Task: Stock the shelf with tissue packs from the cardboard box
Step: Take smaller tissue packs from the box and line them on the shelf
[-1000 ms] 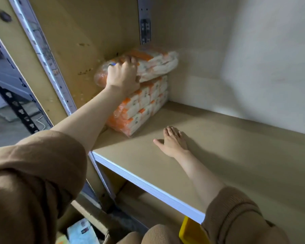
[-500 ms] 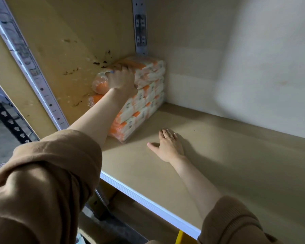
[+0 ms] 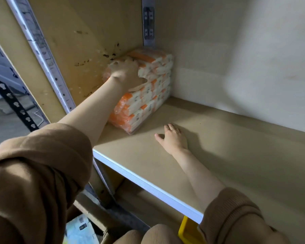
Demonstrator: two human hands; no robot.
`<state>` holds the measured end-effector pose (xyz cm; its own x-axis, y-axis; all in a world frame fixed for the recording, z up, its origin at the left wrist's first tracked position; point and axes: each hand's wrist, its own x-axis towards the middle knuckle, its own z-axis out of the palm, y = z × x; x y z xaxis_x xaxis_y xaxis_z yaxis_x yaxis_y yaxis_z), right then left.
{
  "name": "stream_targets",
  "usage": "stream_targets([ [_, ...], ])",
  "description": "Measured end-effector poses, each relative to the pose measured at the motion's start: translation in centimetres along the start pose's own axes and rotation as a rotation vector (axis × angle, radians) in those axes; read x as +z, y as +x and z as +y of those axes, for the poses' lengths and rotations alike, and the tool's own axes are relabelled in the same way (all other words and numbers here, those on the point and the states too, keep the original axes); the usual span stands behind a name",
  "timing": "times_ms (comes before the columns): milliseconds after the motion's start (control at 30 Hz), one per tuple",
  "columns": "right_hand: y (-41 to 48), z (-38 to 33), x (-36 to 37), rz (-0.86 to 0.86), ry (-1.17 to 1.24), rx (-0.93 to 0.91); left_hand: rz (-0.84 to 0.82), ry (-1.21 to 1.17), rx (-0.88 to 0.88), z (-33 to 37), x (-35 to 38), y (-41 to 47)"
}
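Note:
Orange-and-white tissue packs [image 3: 146, 104] are stacked in the back left corner of the shelf board [image 3: 227, 155], against the side panel. My left hand [image 3: 126, 73] reaches in and grips the near end of the top pack [image 3: 157, 62], which lies flat on the stack. My right hand [image 3: 173, 138] rests palm down on the bare board to the right of the stack, fingers spread, holding nothing. Below the shelf at the bottom left, part of the cardboard box [image 3: 95, 215] shows with a pale pack [image 3: 77, 229] inside.
A perforated metal upright [image 3: 42, 50] runs along the shelf's left front, and a metal bracket [image 3: 148, 22] stands in the back corner. The board's white front edge [image 3: 148, 185] crosses the view. A yellow object [image 3: 187, 229] sits under the shelf.
The top pack was tilted and raised a second ago; my left hand has lowered it flat onto the stack and pushed it toward the back corner. My right hand has stayed on the board.

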<state>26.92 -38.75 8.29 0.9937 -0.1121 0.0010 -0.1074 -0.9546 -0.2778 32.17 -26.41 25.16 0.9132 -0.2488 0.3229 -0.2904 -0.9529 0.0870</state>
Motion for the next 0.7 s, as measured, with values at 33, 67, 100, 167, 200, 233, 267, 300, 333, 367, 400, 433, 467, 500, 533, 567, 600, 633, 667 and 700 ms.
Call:
stream_targets([
  [33, -0.5, -0.5, 0.0, 0.016, 0.009, 0.009, 0.004, -0.017, 0.006, -0.4, -0.3, -0.5],
  [67, -1.1, -0.9, 0.1, 0.029, 0.021, 0.007, 0.018, -0.024, 0.005, -0.8, -0.6, -1.1],
  [100, -1.8, -1.4, 0.1, 0.038, 0.034, -0.003, 0.033, -0.008, -0.005, -1.1, -0.8, -1.9],
  [167, -3.1, -2.2, 0.2, 0.041, 0.062, -0.027, 0.065, 0.027, -0.023, -1.5, -0.6, -3.6],
  [200, -3.9, -2.7, 0.2, 0.039, 0.077, -0.037, 0.070, 0.031, -0.016, -1.7, -0.8, -4.8],
  [233, -4.5, -3.1, 0.4, 0.039, 0.087, -0.045, 0.062, 0.036, -0.018, -1.7, -0.9, -6.1],
  [267, -5.0, -3.6, 0.6, 0.039, 0.097, -0.053, 0.052, 0.036, -0.015, -2.0, -0.7, -7.4],
  [300, -5.8, -4.3, 0.7, 0.035, 0.113, -0.063, 0.039, 0.036, -0.013, -2.3, -0.8, -9.0],
  [333, -6.6, -5.1, 0.9, 0.027, 0.130, -0.077, 0.012, 0.033, -0.020, -2.7, -0.8, -10.6],
  [367, -7.5, -5.7, 1.1, 0.021, 0.141, -0.099, -0.024, 0.035, -0.032, -3.1, -0.7, -12.2],
  [400, -8.3, -6.4, 1.3, 0.020, 0.145, -0.125, -0.052, 0.030, -0.049, -3.5, -0.4, -13.7],
  [433, -9.2, -7.0, 1.5, 0.023, 0.140, -0.155, -0.075, 0.030, -0.059, -4.2, 0.1, -15.2],
  [467, -10.0, -7.5, 1.7, 0.026, 0.124, -0.187, -0.101, 0.035, -0.072, -4.8, 0.5, -16.7],
  [500, -10.8, -8.0, 1.8, 0.029, 0.106, -0.223, -0.131, 0.042, -0.090, -5.3, 0.9, -18.2],
  [533, -11.6, -8.5, 2.1, 0.030, 0.094, -0.257, -0.163, 0.050, -0.113, -5.8, 1.4, -19.6],
  [567, -12.4, -8.9, 2.3, 0.031, 0.090, -0.285, -0.194, 0.053, -0.139, -6.3, 1.8, -21.0],
  [600, -13.2, -9.3, 2.6, 0.035, 0.093, -0.305, -0.218, 0.054, -0.160, -6.8, 2.3, -22.4],
  [633, -13.9, -9.7, 2.9, 0.038, 0.099, -0.327, -0.235, 0.051, -0.177, -7.2, 2.6, -23.8],
  [667, -14.6, -10.0, 3.3, 0.035, 0.106, -0.350, -0.247, 0.043, -0.191, -7.8, 3.2, -25.1],
  [700, -15.3, -10.3, 3.6, 0.024, 0.109, -0.376, -0.249, 0.037, -0.205, -8.4, 3.7, -26.4],
])
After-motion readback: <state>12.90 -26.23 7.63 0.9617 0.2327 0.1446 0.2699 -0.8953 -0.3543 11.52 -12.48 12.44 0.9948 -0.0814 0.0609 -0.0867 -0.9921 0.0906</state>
